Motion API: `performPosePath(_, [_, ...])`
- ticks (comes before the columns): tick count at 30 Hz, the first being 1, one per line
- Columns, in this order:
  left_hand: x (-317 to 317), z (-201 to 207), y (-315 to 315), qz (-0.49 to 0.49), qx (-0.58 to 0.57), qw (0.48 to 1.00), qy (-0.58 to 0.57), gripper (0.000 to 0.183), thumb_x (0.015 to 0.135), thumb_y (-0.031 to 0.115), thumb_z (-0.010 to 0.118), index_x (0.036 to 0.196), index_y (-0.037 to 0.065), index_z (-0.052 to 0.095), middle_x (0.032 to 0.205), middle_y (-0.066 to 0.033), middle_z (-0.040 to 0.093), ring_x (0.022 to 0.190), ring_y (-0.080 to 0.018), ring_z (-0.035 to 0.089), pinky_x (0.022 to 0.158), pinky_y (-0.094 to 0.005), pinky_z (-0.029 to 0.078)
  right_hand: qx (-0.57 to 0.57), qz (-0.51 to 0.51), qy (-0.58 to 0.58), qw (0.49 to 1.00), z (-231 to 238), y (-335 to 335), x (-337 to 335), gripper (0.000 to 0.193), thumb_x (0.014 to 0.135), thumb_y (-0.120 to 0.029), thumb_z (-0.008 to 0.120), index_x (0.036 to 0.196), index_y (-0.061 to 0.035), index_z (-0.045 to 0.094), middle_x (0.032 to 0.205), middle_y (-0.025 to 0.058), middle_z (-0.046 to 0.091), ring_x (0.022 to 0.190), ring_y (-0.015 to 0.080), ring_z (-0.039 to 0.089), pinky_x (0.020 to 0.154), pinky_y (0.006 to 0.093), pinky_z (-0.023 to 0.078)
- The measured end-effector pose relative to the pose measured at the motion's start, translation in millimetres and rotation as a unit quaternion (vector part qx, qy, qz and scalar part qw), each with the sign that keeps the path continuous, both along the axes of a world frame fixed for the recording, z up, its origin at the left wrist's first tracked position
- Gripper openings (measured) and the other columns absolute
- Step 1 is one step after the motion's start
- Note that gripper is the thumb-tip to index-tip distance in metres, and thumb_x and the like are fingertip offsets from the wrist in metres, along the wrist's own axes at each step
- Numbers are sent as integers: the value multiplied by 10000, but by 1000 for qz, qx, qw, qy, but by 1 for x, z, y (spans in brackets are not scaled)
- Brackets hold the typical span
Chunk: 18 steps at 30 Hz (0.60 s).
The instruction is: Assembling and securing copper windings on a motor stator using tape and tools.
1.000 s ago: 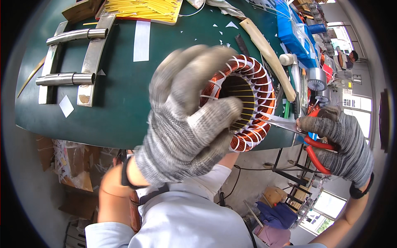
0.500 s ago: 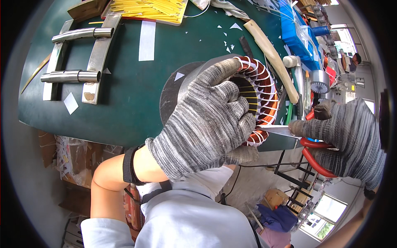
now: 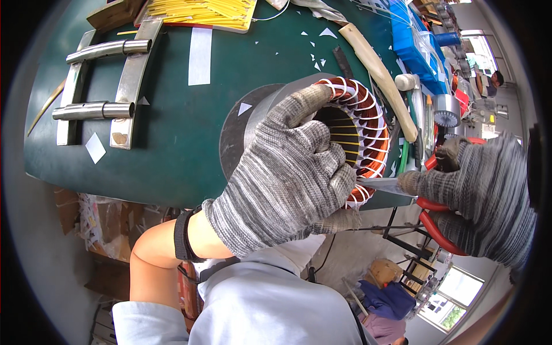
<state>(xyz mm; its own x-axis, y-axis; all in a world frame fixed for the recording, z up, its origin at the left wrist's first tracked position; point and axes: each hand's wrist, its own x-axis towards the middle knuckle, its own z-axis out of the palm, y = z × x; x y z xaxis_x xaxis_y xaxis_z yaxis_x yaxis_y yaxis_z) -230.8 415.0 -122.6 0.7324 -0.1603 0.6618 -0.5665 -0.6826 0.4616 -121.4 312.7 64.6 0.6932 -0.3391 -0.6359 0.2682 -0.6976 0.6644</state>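
Observation:
A motor stator (image 3: 356, 123) with copper windings and white lacing stands on a dark round pad (image 3: 233, 135) at the near edge of the green table (image 3: 172, 115). My left hand (image 3: 287, 172), in a grey knit glove, grips the stator's near rim, fingers curled over the winding. My right hand (image 3: 483, 192), also gloved, holds red-handled scissors (image 3: 428, 204); their blades (image 3: 379, 184) touch the lower winding beside my left fingertips.
A metal frame with two steel tubes (image 3: 98, 80) lies at the table's left. Yellow strips (image 3: 201, 11) sit at the far edge, a beige sleeve tube (image 3: 376, 69) and blue tray (image 3: 414, 40) to the right. White paper scraps are scattered about.
My left hand has dropped from in front of the camera onto the stator's rim and closed on it. My right hand has brought the scissors in to the lower winding.

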Motion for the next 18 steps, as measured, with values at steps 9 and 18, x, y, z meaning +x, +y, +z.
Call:
performPosePath(9, [-1, -2, 2, 11, 10, 1000, 1, 470, 584, 507, 677, 820, 106, 607, 695, -27, 562, 690, -218, 558, 954, -554, 355, 70, 25, 91, 993, -16, -23, 13, 488, 668, -186, 720, 1144, -165, 616, 900, 82, 619, 799, 239, 604, 734, 347, 485])
performPosePath(18, [5, 3, -2, 3, 46, 999, 10, 481, 589, 520, 661, 847, 115, 640, 737, -21, 581, 740, -227, 557, 988, -532, 326, 113, 444, 179, 871, 17, -38, -6, 536, 646, -210, 746, 1164, -212, 607, 866, 48, 634, 746, 234, 628, 699, 349, 509])
